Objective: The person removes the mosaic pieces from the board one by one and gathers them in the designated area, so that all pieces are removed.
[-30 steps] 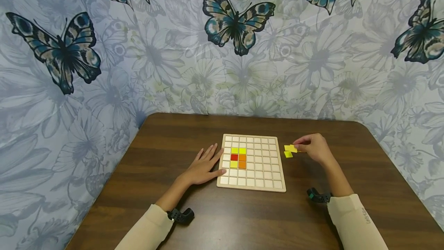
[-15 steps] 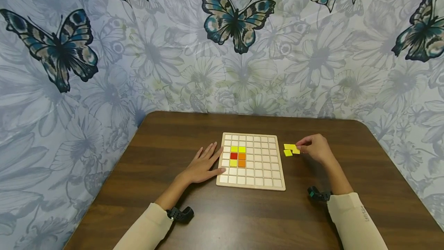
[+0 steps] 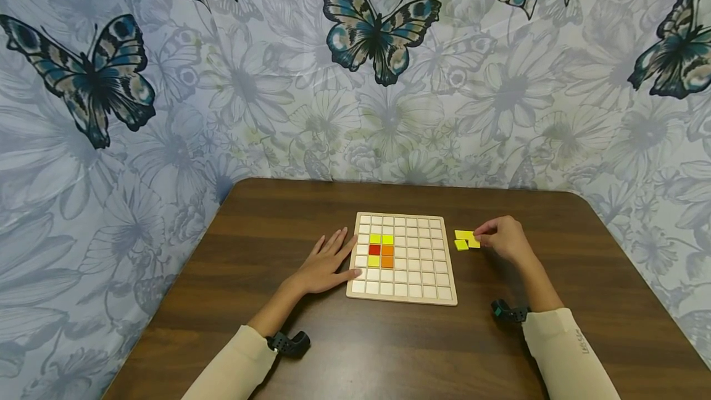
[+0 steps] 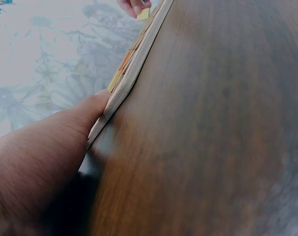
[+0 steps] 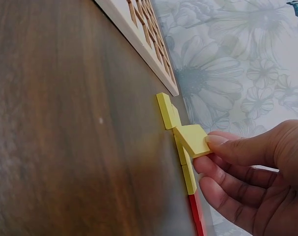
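A square wooden grid board [image 3: 401, 302] lies on the table, with yellow, red [image 3: 374, 250] and orange [image 3: 387, 256] tiles in several cells at its left. My left hand [image 3: 322, 269] rests at the board's left edge, fingers spread and straight, thumb on the rim. Right of the board, my right hand [image 3: 505, 239] pinches a yellow tile [image 5: 194, 139] between thumb and fingers. That tile is tilted, just over other yellow tiles [image 5: 165, 111] on the table. A red tile [image 5: 196, 214] shows below the hand in the right wrist view, but the hand hides it in the head view.
The brown wooden table [image 3: 361, 350] has rounded far corners. Behind it hangs a pale floral cloth [image 3: 255, 110] with butterflies [image 3: 380, 33]. A black band with a small device [image 3: 290, 344] sits on the left wrist, another [image 3: 510, 312] on the right.
My right hand and the pinched yellow tile have shifted slightly right, then stayed almost still. The left hand keeps its place on the board. The head view has tilted a little.
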### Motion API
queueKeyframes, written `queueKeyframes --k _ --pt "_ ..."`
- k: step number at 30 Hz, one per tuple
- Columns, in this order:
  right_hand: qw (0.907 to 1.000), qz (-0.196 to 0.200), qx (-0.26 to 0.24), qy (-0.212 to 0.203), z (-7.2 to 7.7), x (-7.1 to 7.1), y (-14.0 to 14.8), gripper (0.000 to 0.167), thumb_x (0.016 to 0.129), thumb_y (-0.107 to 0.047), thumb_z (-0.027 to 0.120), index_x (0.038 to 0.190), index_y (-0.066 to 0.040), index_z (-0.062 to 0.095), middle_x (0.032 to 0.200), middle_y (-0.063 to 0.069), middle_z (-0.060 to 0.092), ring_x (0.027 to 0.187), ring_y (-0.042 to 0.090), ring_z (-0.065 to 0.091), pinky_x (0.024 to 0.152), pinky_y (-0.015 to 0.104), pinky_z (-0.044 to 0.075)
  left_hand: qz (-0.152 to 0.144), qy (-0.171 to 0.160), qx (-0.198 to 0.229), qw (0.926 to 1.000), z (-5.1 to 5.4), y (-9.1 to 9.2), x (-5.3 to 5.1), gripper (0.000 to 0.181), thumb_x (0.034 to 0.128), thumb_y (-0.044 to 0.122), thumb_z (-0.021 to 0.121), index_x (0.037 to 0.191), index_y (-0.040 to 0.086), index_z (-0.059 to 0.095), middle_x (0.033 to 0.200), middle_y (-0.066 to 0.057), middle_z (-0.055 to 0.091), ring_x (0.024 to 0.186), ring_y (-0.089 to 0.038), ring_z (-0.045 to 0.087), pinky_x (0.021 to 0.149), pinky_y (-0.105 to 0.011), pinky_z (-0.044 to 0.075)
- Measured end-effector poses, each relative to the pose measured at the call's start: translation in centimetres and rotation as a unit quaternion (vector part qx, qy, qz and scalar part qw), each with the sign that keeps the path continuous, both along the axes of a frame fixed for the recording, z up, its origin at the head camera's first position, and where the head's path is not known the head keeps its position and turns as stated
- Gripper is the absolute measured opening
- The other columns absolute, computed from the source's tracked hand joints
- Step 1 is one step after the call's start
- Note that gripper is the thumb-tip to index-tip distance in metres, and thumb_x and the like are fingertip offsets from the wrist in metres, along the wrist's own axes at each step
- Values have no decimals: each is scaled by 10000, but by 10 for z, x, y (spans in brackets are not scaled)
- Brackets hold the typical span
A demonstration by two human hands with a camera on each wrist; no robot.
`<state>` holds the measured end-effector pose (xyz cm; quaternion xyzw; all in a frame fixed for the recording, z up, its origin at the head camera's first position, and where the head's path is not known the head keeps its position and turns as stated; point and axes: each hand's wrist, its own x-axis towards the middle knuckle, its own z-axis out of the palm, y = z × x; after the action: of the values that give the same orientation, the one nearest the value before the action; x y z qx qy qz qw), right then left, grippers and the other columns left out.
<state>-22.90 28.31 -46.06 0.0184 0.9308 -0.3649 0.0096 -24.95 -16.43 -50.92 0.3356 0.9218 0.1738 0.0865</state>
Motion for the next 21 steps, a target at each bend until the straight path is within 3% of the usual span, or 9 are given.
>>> queueKeyframes --k 21 --pt "9999 -4 127 -118 -1 0 -1 115 906 -13 737 1003 39 771 951 165 742 777 207 667 682 332 566 -49 31 105 9999 2 0 1 842 1013 588 490 1647 159 141 1694 -161 66 1564 -317 50 1209 -599 9"
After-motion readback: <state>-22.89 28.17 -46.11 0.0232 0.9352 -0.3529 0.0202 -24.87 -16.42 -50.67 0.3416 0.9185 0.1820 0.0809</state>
